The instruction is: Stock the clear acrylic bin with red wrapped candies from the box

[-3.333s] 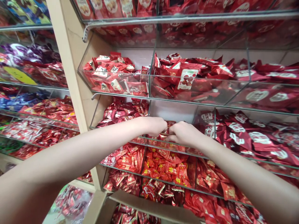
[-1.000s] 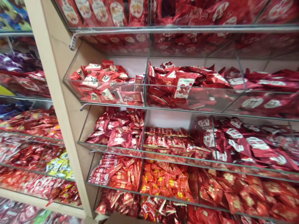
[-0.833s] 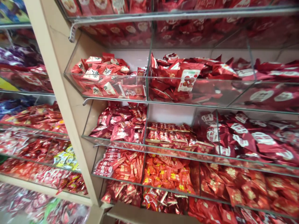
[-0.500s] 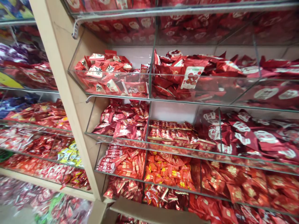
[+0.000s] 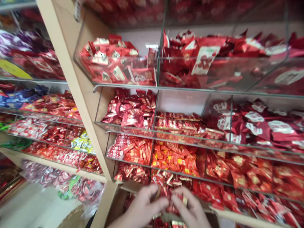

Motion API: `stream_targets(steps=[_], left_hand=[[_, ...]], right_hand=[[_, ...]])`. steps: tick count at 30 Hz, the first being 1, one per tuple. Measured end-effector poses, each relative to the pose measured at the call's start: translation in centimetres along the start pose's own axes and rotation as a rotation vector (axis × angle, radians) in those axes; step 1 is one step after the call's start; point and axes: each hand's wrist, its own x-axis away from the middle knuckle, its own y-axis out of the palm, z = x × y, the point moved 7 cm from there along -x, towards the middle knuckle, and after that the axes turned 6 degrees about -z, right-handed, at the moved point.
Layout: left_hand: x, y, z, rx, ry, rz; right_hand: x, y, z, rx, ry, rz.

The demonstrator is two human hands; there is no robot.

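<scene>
My left hand (image 5: 145, 206) and my right hand (image 5: 189, 207) are at the bottom middle, a little blurred. Their fingers curl in towards each other around a red-wrapped packet (image 5: 169, 192); its exact kind is too smeared to read. Both hands are over an open cardboard box, whose brown flap (image 5: 131, 186) shows behind my left hand. More red and gold wrappers (image 5: 177, 223) lie in the box below my fingers. Just behind the hands, red candy packets (image 5: 133, 172) fill the lowest shelf bins.
Tiered shelves with clear dividers (image 5: 154, 133) hold red sweets in individual wrappers. A wooden upright (image 5: 71, 79) separates another candy rack on the left. Bagged sweets (image 5: 80, 186) lie low at the left, above a pale floor (image 5: 35, 204). A shelf ledge (image 5: 251, 218) runs at lower right.
Both hands have come into view at the bottom, over the cardboard box. The camera has tilted down, so the shelves sit higher in the picture, and more floor shows at lower left.
</scene>
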Motion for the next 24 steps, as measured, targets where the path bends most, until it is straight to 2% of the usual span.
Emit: stream_targets(steps=[4,7,11,13,15,17,19,22,24], left_hand=[[-1.7,-0.5,4.6,-0.094,0.183,0.091],[-2.0,-0.8,6.3,-0.121,0.262,0.165],[-2.2,-0.7,6.1,-0.03,0.324,0.256],[-2.5,-0.8,5.6,-0.029,0.322,0.276],[-2.7,-1.0,5.5,-0.076,0.339,0.286],[-2.8,-1.0,5.5,-0.116,0.361,0.287],[-2.8,-0.9,5.0,-0.071,0.338,0.271],[-2.9,-0.2,3.5,0.288,0.209,0.232],[-2.9,0.9,2.9,0.603,0.118,0.136]], right_hand=[[-1.6,-2.6,-3.0,-0.218,-0.187,0.173],[-1.9,-3.2,-3.8,-0.375,-0.246,0.276],[-1.9,-2.7,-2.9,-0.627,-0.235,0.357],[-1.9,-2.5,-1.9,-0.687,-0.171,0.39],[-1.9,-2.0,-1.0,-0.707,-0.099,0.363],[-1.7,-1.7,-0.7,-0.648,-0.059,0.303],[-1.4,-2.2,-1.1,-0.465,-0.106,0.318],[-0.5,-3.6,-3.5,-0.042,-0.368,0.453],[0.2,-3.6,-5.4,0.229,-0.596,0.502]])
